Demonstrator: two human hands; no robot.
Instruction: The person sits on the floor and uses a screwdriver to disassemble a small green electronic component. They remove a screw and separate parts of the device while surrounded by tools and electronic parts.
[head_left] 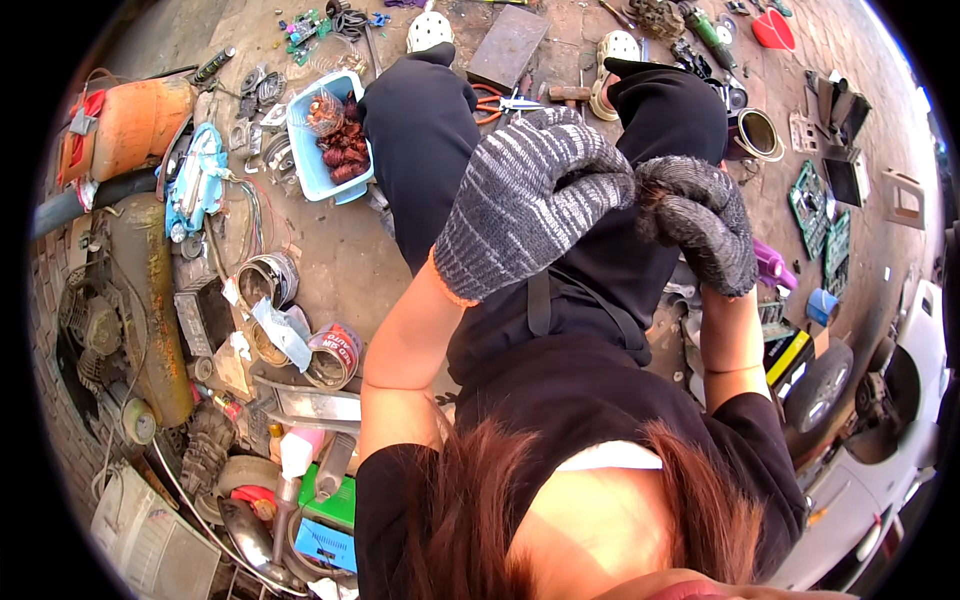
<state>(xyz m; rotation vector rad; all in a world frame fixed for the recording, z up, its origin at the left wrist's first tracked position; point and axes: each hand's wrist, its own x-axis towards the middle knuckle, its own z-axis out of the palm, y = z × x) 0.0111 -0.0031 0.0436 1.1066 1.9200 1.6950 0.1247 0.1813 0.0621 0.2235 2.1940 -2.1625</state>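
My left hand, in a grey and white knitted glove with an orange cuff, is raised over my lap with its fingers curled closed. My right hand, in a darker grey glove, is closed too and meets it at the fingertips. A small dark brown, fuzzy patch shows where they meet; whether it is a held thing I cannot tell. Beyond my left hand lie pliers with orange handles and a hammer. A light blue basket at the left holds reddish-brown coils, apparently copper wire.
A flat metal plate lies between my feet. Open cans, an orange tank and a rusty cylinder crowd the left. A red bowl, green circuit boards and a wheel are at the right.
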